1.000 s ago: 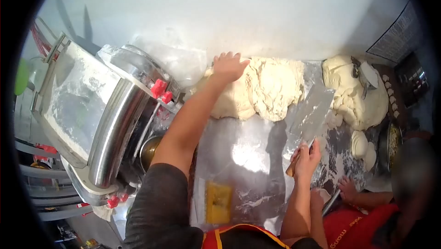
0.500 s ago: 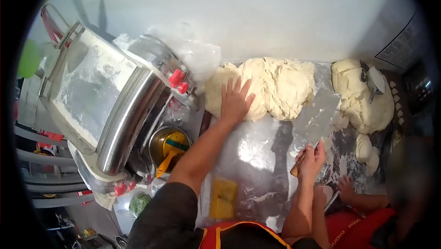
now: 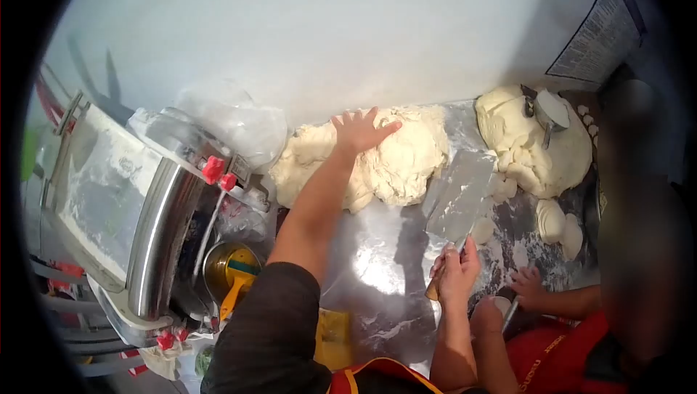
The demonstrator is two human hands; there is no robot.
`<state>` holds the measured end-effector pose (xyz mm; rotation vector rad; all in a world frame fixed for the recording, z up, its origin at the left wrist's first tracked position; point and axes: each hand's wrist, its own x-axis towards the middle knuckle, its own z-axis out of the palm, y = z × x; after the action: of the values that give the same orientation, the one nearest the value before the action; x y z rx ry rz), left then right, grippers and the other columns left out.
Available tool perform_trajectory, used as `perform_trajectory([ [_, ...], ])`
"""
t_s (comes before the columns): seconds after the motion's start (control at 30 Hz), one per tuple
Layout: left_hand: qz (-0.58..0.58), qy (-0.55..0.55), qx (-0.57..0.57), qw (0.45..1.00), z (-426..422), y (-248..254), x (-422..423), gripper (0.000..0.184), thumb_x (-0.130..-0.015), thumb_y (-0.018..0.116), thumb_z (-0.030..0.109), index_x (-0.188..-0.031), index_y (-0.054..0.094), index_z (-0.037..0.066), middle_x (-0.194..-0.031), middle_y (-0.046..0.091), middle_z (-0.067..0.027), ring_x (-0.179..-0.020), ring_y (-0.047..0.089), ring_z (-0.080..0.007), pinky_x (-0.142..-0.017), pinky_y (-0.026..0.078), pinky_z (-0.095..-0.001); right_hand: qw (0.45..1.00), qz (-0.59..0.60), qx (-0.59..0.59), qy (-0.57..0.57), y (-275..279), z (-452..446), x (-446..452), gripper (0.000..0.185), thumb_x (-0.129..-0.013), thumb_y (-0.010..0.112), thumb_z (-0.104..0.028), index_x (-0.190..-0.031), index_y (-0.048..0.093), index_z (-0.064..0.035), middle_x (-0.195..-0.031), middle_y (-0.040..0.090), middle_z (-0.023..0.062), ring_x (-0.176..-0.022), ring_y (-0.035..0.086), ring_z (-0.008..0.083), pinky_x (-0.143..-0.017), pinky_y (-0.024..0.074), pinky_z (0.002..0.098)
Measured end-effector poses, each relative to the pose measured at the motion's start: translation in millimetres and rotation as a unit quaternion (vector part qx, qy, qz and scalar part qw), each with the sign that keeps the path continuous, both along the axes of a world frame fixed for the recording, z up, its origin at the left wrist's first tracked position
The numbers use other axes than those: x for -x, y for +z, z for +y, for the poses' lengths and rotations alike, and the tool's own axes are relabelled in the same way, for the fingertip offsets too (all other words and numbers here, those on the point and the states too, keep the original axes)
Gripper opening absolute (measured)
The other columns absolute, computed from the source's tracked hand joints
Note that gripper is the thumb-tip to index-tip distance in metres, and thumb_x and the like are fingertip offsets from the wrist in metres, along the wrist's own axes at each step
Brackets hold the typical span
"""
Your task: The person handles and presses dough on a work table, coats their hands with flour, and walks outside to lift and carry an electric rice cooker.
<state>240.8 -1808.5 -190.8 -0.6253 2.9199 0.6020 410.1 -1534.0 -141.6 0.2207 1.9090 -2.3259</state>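
My left hand [image 3: 357, 132] lies with spread fingers on the far side of a large pale mass of dough [image 3: 406, 165]. In my right hand [image 3: 456, 274] is the wooden handle of a cleaver [image 3: 459, 194], its wide rectangular blade pointing away from me. The blade, smeared with flour or dough, is beside the right end of the dough, low over the metal worktop [image 3: 377, 249]. Whether it touches the worktop, I cannot tell. A second pile of dough [image 3: 541, 147], with a metal scoop [image 3: 553, 109] on it, sits farther right.
A sheeter-like metal machine [image 3: 156, 241] with red knobs stands left. Near it are a pot [image 3: 212, 267] holding an orange-handled brush [image 3: 234, 294] and a plastic bag [image 3: 243, 129]. At right, a co-worker's hand [image 3: 528, 289] rests near flat dough rounds [image 3: 559, 227]. A yellow block [image 3: 334, 336] lies close to me.
My view has shifted right. My left hand has moved farther back and rightward over the dough, while my right hand keeps the cleaver beside the dough's right end.
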Motion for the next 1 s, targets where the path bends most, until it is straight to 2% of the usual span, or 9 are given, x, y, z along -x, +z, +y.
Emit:
perform_trajectory([
  [0.17, 0.178, -0.045, 0.119, 0.976, 28.7, -16.7, -47.5, 0.049, -0.085, 0.036, 0.053, -0.122, 0.048, 0.024, -0.125, 0.047, -0.0120, -0.121, 0.033, -0.0345, -0.100, 0.012, -0.0570, 0.999, 0.030, -0.039, 0.006, -9.8, -3.6, 4.3, 0.017, -0.084, 0.043, -0.003, -0.101, 0.047, -0.0010, -0.063, 0.046, 0.0026, -0.045, 0.046, 0.0093, -0.037, 0.0391, 0.0228],
  [0.4, 0.137, -0.058, 0.152, 0.977, 12.1, -26.4, -30.2, 0.047, -0.090, 0.030, 0.046, -0.131, 0.037, 0.026, -0.132, 0.040, -0.0103, -0.125, 0.026, -0.0362, -0.100, 0.010, -0.0590, 0.999, 0.019, -0.040, -0.001, 1.3, -0.7, -1.5, 0.018, -0.084, 0.044, -0.004, -0.101, 0.048, -0.0011, -0.063, 0.046, 0.0028, -0.043, 0.045, 0.0093, -0.037, 0.0389, 0.0227],
  [0.53, 0.179, 0.026, 0.202, 0.962, 53.3, 0.6, -66.9, 0.054, -0.085, 0.046, 0.039, -0.132, 0.035, 0.016, -0.136, 0.032, -0.0135, -0.126, 0.024, -0.0392, -0.100, 0.016, -0.0586, 0.997, 0.035, -0.071, 0.009, 2.2, 4.0, -10.4, 0.017, -0.084, 0.043, -0.004, -0.101, 0.048, -0.0015, -0.060, 0.045, 0.0014, -0.042, 0.044, 0.0086, -0.037, 0.0382, 0.0219],
  [0.63, 0.275, -0.024, 0.140, 0.951, 85.4, 20.6, -113.4, 0.058, -0.082, 0.052, 0.034, -0.132, 0.033, 0.012, -0.138, 0.026, -0.0157, -0.128, 0.021, -0.0368, -0.100, 0.017, -0.0554, 0.996, 0.020, -0.090, 0.004, -2.5, 1.6, -23.2, 0.018, -0.084, 0.042, -0.004, -0.101, 0.048, -0.0009, -0.059, 0.046, 0.0013, -0.042, 0.043, 0.0082, -0.037, 0.0377, 0.0222],
  [0.77, 0.247, -0.219, 0.194, 0.924, 89.1, -42.9, -120.7, 0.059, -0.083, 0.051, 0.035, -0.134, 0.031, 0.013, -0.140, 0.025, -0.0132, -0.130, 0.020, -0.0312, -0.102, 0.018, -0.0530, 0.998, 0.012, -0.065, 0.018, -6.9, 4.1, -42.0, 0.030, -0.084, 0.044, -0.003, -0.113, 0.044, 0.0008, -0.054, 0.044, 0.0004, -0.039, 0.041, 0.0073, -0.035, 0.0330, 0.0220],
  [0.87, 0.089, -0.227, 0.104, 0.964, 87.5, -6.3, -106.1, 0.053, -0.085, 0.049, 0.033, -0.131, 0.036, 0.011, -0.137, 0.032, -0.0124, -0.128, 0.026, -0.0295, -0.103, 0.021, -0.0462, 0.997, 0.037, -0.073, 0.016, 13.2, 4.9, -62.7, 0.034, -0.083, 0.046, -0.003, -0.116, 0.042, 0.0021, -0.057, 0.045, 0.0007, -0.042, 0.041, 0.0062, -0.037, 0.0326, 0.0212],
  [0.9, 0.109, -0.212, -0.003, 0.971, 83.8, 11.1, -107.2, 0.051, -0.086, 0.049, 0.033, -0.129, 0.038, 0.009, -0.134, 0.036, -0.0127, -0.126, 0.029, -0.0291, -0.102, 0.023, -0.0429, 0.996, 0.049, -0.073, 0.006, 7.9, 6.0, -67.2, 0.037, -0.082, 0.048, -0.003, -0.118, 0.042, 0.0033, -0.061, 0.046, 0.0009, -0.047, 0.041, 0.0061, -0.041, 0.0346, 0.0215],
  [0.93, 0.126, -0.195, -0.112, 0.966, 76.4, 27.0, -116.9, 0.049, -0.086, 0.048, 0.033, -0.127, 0.041, 0.008, -0.131, 0.040, -0.0131, -0.123, 0.033, -0.0286, -0.102, 0.026, -0.0397, 0.987, 0.120, -0.110, 0.005, 9.0, 5.8, -71.7, 0.019, -0.082, 0.045, -0.003, -0.101, 0.048, -0.0006, -0.054, 0.044, 0.0003, -0.040, 0.041, 0.0077, -0.036, 0.0340, 0.0220],
  [1.0, 0.204, -0.112, -0.274, 0.933, 71.4, 52.5, -156.6, 0.046, -0.087, 0.046, 0.034, -0.123, 0.046, 0.004, -0.124, 0.047, -0.0144, -0.118, 0.041, -0.0271, -0.100, 0.030, -0.0324, 0.980, 0.150, -0.132, 0.021, 21.4, 5.4, -88.0, 0.020, -0.083, 0.046, -0.005, -0.103, 0.047, -0.0001, -0.054, 0.044, 0.0005, -0.041, 0.043, 0.0079, -0.036, 0.0348, 0.0225],
])
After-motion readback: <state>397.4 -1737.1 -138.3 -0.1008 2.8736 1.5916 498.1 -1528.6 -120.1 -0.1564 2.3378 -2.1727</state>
